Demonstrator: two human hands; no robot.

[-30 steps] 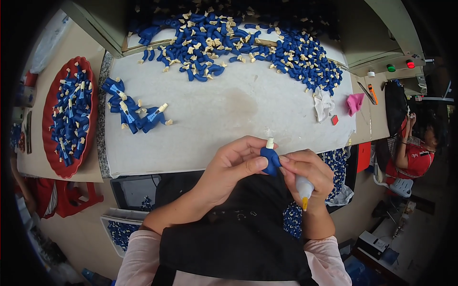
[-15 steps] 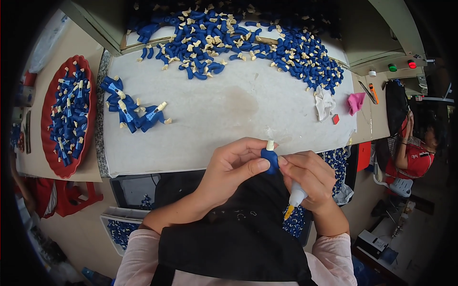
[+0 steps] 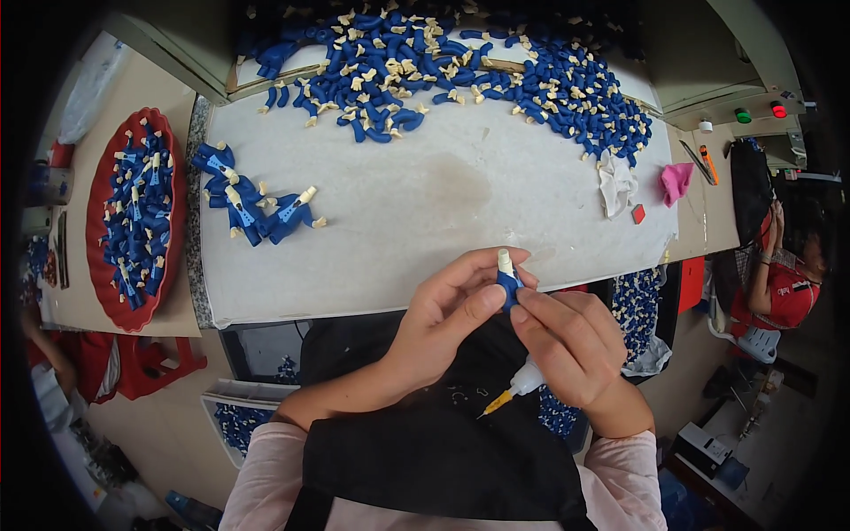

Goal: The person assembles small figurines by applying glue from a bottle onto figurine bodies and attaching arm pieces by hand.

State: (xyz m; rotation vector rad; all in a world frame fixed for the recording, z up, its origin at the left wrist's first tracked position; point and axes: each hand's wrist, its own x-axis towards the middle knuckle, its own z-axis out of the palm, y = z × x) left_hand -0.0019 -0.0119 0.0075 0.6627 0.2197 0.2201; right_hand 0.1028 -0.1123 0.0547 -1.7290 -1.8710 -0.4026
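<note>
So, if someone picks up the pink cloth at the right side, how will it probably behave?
The pink cloth is probably floppy, since it lies crumpled in soft-looking folds. It is likely light, being a small piece. It seems unlikely to roll, as its shape is uneven, not round.

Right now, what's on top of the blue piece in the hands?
A cream peg tops the blue piece. The left hand and right hand hide much of the rest.

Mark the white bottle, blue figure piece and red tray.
White bottle (image 3: pixel 528 379): head view, on its white body.
Blue figure piece (image 3: pixel 509 282): head view, on its blue torso.
Red tray (image 3: pixel 95 232): head view, on its left rim.
</note>
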